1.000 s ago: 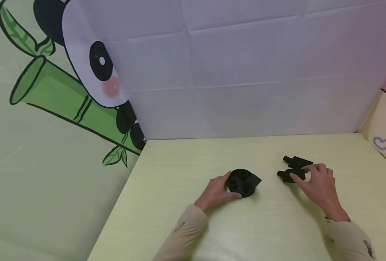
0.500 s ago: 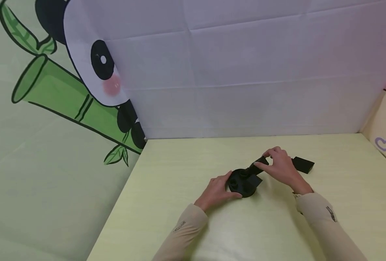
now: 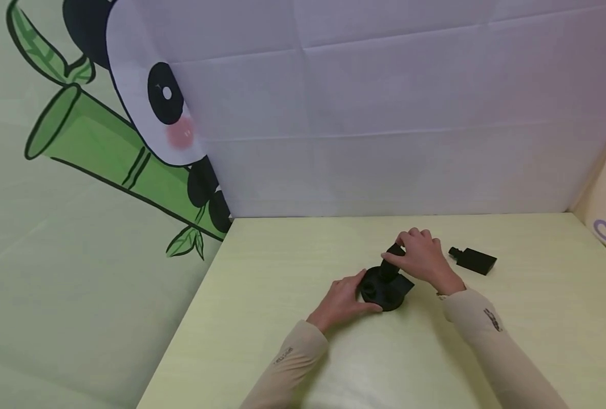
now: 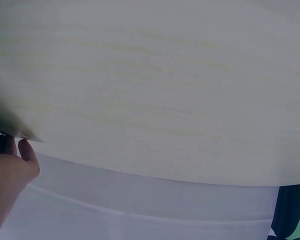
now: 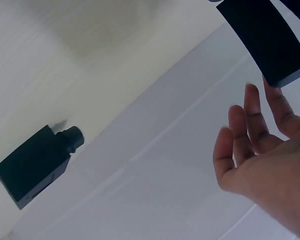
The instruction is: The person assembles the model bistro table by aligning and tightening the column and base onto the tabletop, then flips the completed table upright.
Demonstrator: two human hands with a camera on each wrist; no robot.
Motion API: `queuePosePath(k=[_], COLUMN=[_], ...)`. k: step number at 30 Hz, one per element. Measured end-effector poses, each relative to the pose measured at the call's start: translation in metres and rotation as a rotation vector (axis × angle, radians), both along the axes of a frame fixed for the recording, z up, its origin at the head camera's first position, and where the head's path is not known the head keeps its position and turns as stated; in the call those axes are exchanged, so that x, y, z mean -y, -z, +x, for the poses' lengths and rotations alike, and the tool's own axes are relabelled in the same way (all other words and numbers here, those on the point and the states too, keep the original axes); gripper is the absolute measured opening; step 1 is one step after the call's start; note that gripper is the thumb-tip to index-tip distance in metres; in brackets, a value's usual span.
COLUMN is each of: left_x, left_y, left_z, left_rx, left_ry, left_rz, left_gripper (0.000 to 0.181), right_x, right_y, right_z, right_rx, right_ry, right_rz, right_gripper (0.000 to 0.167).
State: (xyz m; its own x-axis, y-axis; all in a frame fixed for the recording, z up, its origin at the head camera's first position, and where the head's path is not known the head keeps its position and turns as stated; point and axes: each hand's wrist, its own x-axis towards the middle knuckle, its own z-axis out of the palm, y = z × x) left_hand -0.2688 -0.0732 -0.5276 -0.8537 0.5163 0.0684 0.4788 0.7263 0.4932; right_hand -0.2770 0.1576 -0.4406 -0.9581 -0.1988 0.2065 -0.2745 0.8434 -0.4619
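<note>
My left hand [image 3: 343,301] grips the rim of a round black base [image 3: 382,298] on the table, thumb in front and fingers behind. A flat-sided black block [image 3: 405,284] sticks out from the base's right side. My right hand [image 3: 424,257] pinches a second black block [image 3: 389,269] by its upper end. That block stands nearly upright on the base, leaning slightly right; its lower end is hard to make out. A third black block [image 3: 476,261], with a round knobbed stub, lies on the table to the right. In the left wrist view, my left hand [image 4: 12,172] shows only at the edge.
The pale wood-look table [image 3: 262,261] meets a whitish cloth wall [image 3: 385,170] at its back. A panda and bamboo print [image 3: 103,136] covers the left side. In the right wrist view, the third block [image 5: 35,165] lies away from my right hand [image 5: 275,155].
My right hand has picked up the nearer of two blocks on the right, carried it left to the base and tipped it upright there. My left hand has kept its hold.
</note>
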Motion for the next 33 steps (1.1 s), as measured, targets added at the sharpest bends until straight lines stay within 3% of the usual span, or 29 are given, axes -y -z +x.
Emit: queuePosePath(k=[10, 15, 18, 25, 33], left_x=[0.003, 0.002, 0.002, 0.001, 0.001], left_y=[0.000, 0.001, 0.002, 0.000, -0.002], left_z=[-0.001, 0.000, 0.000, 0.001, 0.000], left_rx=[-0.007, 0.003, -0.002, 0.000, -0.015], left_ry=[0.005, 0.011, 0.014, 0.003, 0.010], left_rz=[0.006, 0.018, 0.016, -0.011, -0.008], left_gripper=[0.096, 0.095, 0.094, 0.095, 0.094], right_x=[0.027, 0.034, 0.033, 0.018, 0.008], right_y=[0.008, 0.010, 0.009, 0.004, 0.006], right_z=[-0.010, -0.011, -0.009, -0.006, -0.004], right_rx=[-0.044, 0.003, 0.049, 0.070, 0.064], right_ry=[0.111, 0.157, 0.141, -0.042, 0.050], right_rz=[0.065, 0.069, 0.051, 0.020, 0.047], right_gripper=[0.052, 0.056, 0.060, 0.056, 0.059])
